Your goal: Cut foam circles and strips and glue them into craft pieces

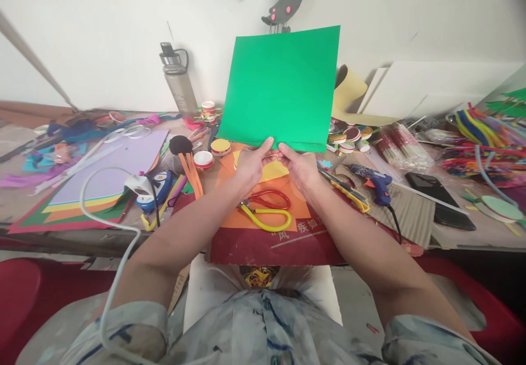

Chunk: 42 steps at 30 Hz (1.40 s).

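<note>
A sheet of green paper is held up in front of me, tilted toward my eyes. My left hand pinches its lower edge near the middle, the thumb on the near face. Close beside it, my right hand pinches the same edge, its thumb also in front. A narrow strip along that bottom edge looks folded or creased. Under my hands lie orange paper and scissors with one red and one yellow handle, on a dark red board. My fingers behind the sheet are partly hidden.
On the left are a stack of coloured paper, a blue tape measure and a grey bottle. To the right lie a yellow utility knife, a blue glue gun, a black phone and bundled pipe cleaners. A white cable crosses my left arm.
</note>
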Motion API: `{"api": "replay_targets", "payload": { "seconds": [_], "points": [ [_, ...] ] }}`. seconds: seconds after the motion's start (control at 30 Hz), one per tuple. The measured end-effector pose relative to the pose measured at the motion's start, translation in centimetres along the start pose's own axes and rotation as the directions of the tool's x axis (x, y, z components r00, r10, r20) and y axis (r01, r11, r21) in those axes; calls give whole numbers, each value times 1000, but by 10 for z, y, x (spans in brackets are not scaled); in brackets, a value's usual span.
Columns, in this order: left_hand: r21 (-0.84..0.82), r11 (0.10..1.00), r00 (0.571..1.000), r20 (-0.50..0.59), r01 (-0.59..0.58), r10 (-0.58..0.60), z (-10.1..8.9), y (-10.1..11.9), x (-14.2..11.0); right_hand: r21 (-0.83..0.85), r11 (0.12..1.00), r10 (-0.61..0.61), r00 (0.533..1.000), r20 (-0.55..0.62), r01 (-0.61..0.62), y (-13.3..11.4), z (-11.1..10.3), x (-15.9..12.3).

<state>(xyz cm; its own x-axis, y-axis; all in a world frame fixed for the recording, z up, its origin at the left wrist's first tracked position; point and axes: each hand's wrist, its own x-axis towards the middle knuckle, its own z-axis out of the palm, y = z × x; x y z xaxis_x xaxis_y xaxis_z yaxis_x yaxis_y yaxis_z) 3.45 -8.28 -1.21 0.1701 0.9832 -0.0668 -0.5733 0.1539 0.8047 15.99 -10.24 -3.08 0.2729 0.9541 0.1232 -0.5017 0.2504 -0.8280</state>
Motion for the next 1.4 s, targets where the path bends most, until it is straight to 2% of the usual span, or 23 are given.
{"api": "replay_targets", "payload": {
  "seconds": [0.13,0.3,0.53,0.77,0.9,1.07,1.23,1.4],
  "points": [
    [-5,995,991,84,-102,103,-2,3,2,59,997,48,998,-41,-46,-6,-9,9],
    [-3,957,954,77,-291,290,-9,18,14,107,993,63,994,-86,-54,-20,-18,16],
    [134,896,903,132,-424,408,-19,35,22,161,985,83,992,-96,-67,-26,-16,16],
    [175,916,932,96,-362,350,-27,35,33,115,992,58,992,-111,-45,-26,-22,21],
    [130,939,947,62,-319,314,-25,36,32,109,994,30,992,-122,-17,-25,-20,20],
    [122,966,970,-60,-228,236,-21,32,25,72,997,-10,991,-133,20,-23,-19,18],
    [141,969,965,-139,-205,224,-17,25,19,17,997,-69,990,-126,71,-19,-21,19],
    [89,964,948,-183,-249,262,-15,23,18,-13,996,-93,988,-123,92,-17,-25,22]
  ]
}}
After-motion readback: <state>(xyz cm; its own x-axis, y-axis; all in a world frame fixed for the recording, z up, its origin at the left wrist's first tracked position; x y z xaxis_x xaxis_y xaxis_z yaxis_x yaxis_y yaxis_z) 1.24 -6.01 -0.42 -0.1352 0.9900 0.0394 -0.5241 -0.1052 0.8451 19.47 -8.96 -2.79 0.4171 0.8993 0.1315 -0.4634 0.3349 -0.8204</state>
